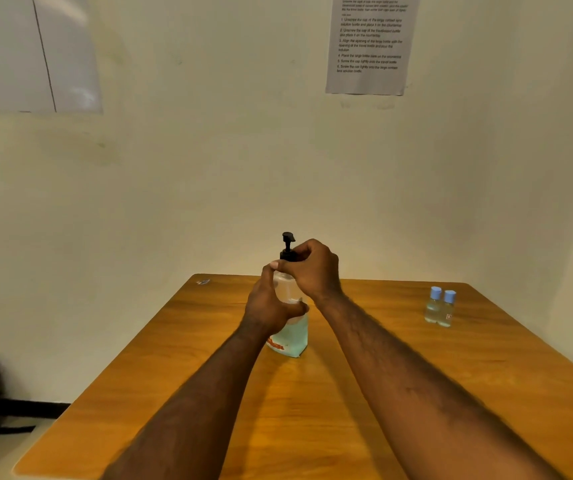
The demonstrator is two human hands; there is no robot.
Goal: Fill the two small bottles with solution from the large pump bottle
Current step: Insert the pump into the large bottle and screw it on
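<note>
**A:** Why are both hands on the large pump bottle [290, 336]?

**B:** One braces, one works. The left hand [267, 306] curls round the clear body to keep it upright on the wooden table [382, 375]. The right hand [314, 268], just above it, has its fingers closed round the black pump collar [288, 255]. I'd judge that grip is meant for twisting the pump off.

**A:** And the small bottles [433, 304]?

**B:** Well to the right of the pump bottle, slightly farther back. They stand upright side by side, touching or nearly so. Their blue caps [435, 292] are on, so filling cannot have begun; they seem parked out of the way of the elbows.

**A:** How much solution is there?

**B:** Bluish liquid shows in the pump bottle's lower part. How much the small ones hold I cannot tell.

**A:** Anything else?

**B:** A printed sheet [370, 43] hangs on the wall, high above and to the right of the pump bottle.
</note>
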